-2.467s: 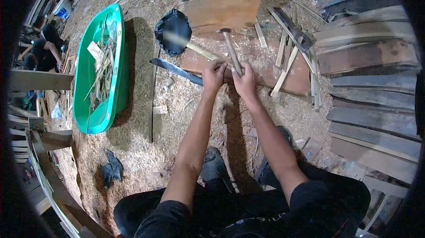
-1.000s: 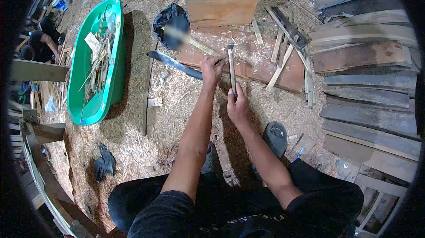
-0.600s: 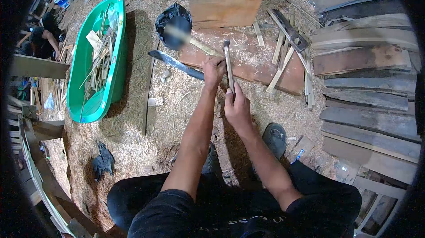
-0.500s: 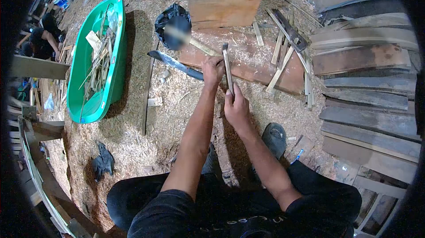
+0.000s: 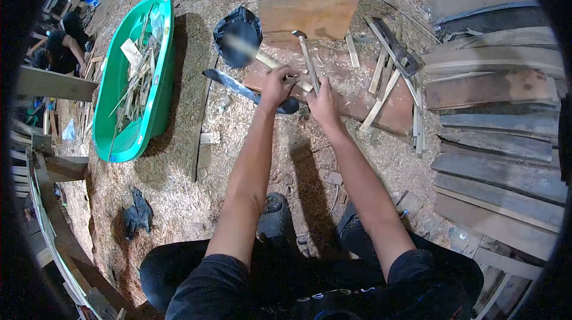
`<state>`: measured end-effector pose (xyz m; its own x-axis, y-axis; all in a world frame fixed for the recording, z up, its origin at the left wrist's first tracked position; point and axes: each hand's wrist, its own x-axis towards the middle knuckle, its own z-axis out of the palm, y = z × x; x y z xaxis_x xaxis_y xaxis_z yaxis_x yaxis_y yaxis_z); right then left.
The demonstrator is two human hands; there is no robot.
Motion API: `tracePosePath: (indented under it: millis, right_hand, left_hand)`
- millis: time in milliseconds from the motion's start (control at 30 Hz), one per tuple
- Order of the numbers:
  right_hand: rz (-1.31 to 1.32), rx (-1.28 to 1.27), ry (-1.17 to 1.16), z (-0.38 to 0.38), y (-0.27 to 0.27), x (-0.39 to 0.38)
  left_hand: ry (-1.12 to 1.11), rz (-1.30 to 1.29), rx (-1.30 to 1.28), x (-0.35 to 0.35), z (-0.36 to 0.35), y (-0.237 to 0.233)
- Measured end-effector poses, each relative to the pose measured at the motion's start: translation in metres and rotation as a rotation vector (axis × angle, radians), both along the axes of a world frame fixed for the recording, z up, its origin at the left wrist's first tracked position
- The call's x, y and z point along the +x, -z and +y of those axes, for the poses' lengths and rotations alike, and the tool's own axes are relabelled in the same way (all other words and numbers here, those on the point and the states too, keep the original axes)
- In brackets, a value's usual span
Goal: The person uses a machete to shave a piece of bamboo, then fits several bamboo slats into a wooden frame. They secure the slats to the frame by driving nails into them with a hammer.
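My right hand point(image 5: 323, 103) is closed around the handle of a hammer point(image 5: 307, 61), whose head points away from me. Just left of it, my left hand point(image 5: 278, 86) has curled fingers on a narrow wooden strip point(image 5: 268, 61); the strip shows on both sides of the hand. Whether the fingers also pinch something small cannot be made out. Beneath the strip lies a wide reddish-brown board point(image 5: 381, 111). A machete point(image 5: 232, 86) rests on the sawdust beside my left hand, its dark handle point(image 5: 289, 105) below my wrists.
A green plastic tub point(image 5: 100, 123) with wood scraps stands at left. Beyond my hands are a black-bagged container point(image 5: 223, 25) and an upright wooden panel point(image 5: 307, 13). A hand plane point(image 5: 393, 46) lies among strips. Planks point(image 5: 494, 123) line the right side. Another person point(image 5: 62, 43) sits far left.
The hammer and my right hand have moved away from me and slightly right. My left hand has shifted left, uncovering the machete's handle. My feet have moved and the view has shifted slightly.
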<state>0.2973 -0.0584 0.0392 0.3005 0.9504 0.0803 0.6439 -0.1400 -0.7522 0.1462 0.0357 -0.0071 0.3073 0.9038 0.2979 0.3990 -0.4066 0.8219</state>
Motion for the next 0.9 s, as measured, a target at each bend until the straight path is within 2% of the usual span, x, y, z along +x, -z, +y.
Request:
tracePosePath:
  millis: [67,167,267,367,467,567,667,700,800,900]
  right_hand:
    - [-0.052,0.044,-0.015,0.008,0.017,-0.002]
    - [-0.067,0.113,-0.008,0.016,0.038,-0.007]
    - [-0.071,0.056,-0.006,0.021,0.028,-0.016]
    - [-0.058,0.08,-0.049,0.033,0.034,-0.021]
    - [0.036,-0.021,-0.112,0.04,0.019,-0.027]
    - [0.129,0.007,-0.187,0.042,0.021,-0.017]
    - [0.282,0.027,-0.213,0.042,0.0,-0.01]
    - [0.299,0.118,-0.237,0.047,0.001,-0.008]
    - [0.48,0.16,-0.309,0.057,-0.002,0.005]
    - [0.601,0.045,-0.369,0.055,-0.037,0.018]
  left_hand:
    - [0.056,0.017,-0.083,-0.009,0.005,-0.001]
    - [0.052,-0.059,0.0,-0.013,0.004,0.003]
    - [-0.068,-0.051,0.014,-0.013,-0.007,-0.011]
    - [-0.091,0.0,0.1,-0.017,-0.004,-0.008]
    - [-0.178,0.072,0.1,-0.019,-0.003,-0.014]
    - [-0.153,0.122,0.116,-0.025,-0.005,-0.035]
    - [-0.163,0.117,0.046,-0.026,-0.007,-0.049]
    - [-0.178,0.127,0.121,-0.026,-0.006,-0.05]
    - [-0.198,0.162,0.33,-0.021,-0.005,-0.06]
    - [-0.183,0.152,0.503,-0.014,-0.01,-0.091]
